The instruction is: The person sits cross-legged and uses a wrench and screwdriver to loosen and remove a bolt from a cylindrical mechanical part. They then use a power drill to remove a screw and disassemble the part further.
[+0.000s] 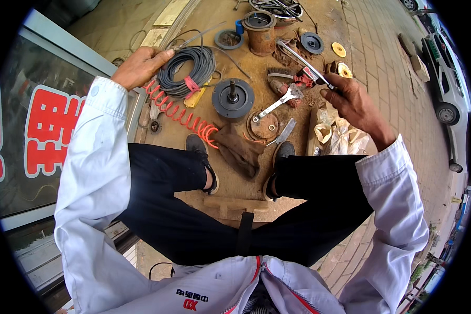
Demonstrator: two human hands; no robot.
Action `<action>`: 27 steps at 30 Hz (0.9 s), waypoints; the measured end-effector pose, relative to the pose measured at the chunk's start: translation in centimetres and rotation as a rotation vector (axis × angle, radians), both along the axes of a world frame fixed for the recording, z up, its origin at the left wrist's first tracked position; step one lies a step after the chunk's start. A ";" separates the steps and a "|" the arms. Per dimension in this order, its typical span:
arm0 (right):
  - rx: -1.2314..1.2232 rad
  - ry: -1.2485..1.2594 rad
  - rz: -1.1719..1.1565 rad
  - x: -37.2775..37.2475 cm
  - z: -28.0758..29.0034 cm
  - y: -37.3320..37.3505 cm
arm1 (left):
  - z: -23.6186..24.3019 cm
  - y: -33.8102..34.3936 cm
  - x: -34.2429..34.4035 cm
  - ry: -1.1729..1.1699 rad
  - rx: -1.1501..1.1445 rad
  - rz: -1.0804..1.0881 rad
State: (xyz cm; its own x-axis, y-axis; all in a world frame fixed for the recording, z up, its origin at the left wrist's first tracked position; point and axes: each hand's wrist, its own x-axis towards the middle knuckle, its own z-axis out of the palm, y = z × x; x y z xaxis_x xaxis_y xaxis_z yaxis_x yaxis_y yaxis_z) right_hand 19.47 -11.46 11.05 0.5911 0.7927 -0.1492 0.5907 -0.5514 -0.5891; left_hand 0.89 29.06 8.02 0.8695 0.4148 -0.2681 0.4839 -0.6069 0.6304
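My left hand (144, 65) is closed at the upper left, with a thin grey strand (200, 35) running out from its fingertips. Just beside it is a coil of dark grey cable (186, 70), tied with a pink strip. My right hand (353, 102) is wrapped round the end of a long slim metal tool (304, 62), which points up and to the left; its exact kind is unclear. Below that tool lie an adjustable wrench (277, 103) and a red-handled tool (304, 78). Between my hands sits a dark round flanged part with an upright shaft (233, 96).
An orange coiled hose (180, 114) and a brown cloth (240, 149) lie before my feet. A putty knife (286, 131) is near my right shoe. Further off are a rusty cylinder (260, 36) and a bowl of tools (282, 10). A glass door (42, 115) stands left; parked cars (447, 83) line the right.
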 end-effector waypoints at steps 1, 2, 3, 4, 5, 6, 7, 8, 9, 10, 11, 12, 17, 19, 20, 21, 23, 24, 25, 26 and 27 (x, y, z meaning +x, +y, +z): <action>-0.059 -0.082 0.038 2.5 -0.2 -0.8 | -0.6 2.3 -0.2 0.002 0.038 -0.106; -0.094 -0.148 0.087 4.6 -1.0 -1.1 | -0.2 3.9 -0.5 0.024 0.097 -0.200; -0.125 -0.116 0.068 5.7 -2.3 -1.3 | -0.8 3.8 -0.8 0.054 0.114 -0.223; -0.162 -0.090 0.046 6.6 -3.4 -1.4 | -2.4 4.5 -1.0 0.107 0.095 -0.232; -0.199 -0.063 0.023 7.5 -4.7 -1.5 | -4.0 4.3 -1.4 0.101 0.066 -0.221; -0.141 -0.060 0.022 8.1 -7.1 -2.2 | -6.0 3.9 -1.7 0.094 0.032 -0.218; -0.170 -0.007 0.006 8.0 -8.8 -1.7 | -8.2 3.9 -2.3 0.106 0.020 -0.190; -0.200 0.046 -0.012 7.9 -10.4 -0.9 | -10.6 3.9 -2.9 0.118 0.008 -0.163; -0.224 0.058 -0.035 7.7 -12.1 -0.7 | -13.7 3.5 -3.3 0.081 -0.004 -0.161; -0.186 0.046 -0.031 7.2 -14.4 -0.9 | -15.9 3.1 -3.5 0.047 -0.002 -0.160; -0.122 0.113 0.004 6.5 -16.3 0.1 | -14.0 3.1 -4.3 0.153 0.036 -0.128; -0.104 0.160 0.028 5.7 -17.8 1.0 | -14.7 2.7 -4.8 0.237 0.028 -0.104; -0.081 0.226 0.113 4.3 -23.1 2.7 | -19.9 1.6 -5.6 0.235 0.096 -0.118; -0.069 0.218 0.114 3.9 -24.1 2.6 | -20.1 0.2 -4.8 0.206 0.110 -0.085; -0.059 0.211 0.111 3.8 -24.4 2.7 | -20.0 0.1 -4.9 0.213 0.112 -0.086; -0.056 0.215 0.110 3.7 -24.8 2.9 | -20.2 0.1 -5.0 0.230 0.105 -0.085; -0.034 0.206 0.110 3.4 -26.0 3.4 | -20.7 -0.1 -4.9 0.244 0.109 -0.078; -0.034 0.216 0.125 3.3 -26.5 3.8 | -20.8 -0.1 -5.0 0.259 0.107 -0.071; -0.033 0.225 0.140 3.3 -26.9 4.1 | -21.0 0.0 -5.3 0.273 0.106 -0.065; -0.031 0.233 0.156 3.3 -27.5 4.4 | -21.0 0.0 -5.5 0.287 0.105 -0.058; -0.015 0.220 0.168 3.4 -27.8 4.6 | -21.3 -0.2 -5.2 0.298 0.091 -0.053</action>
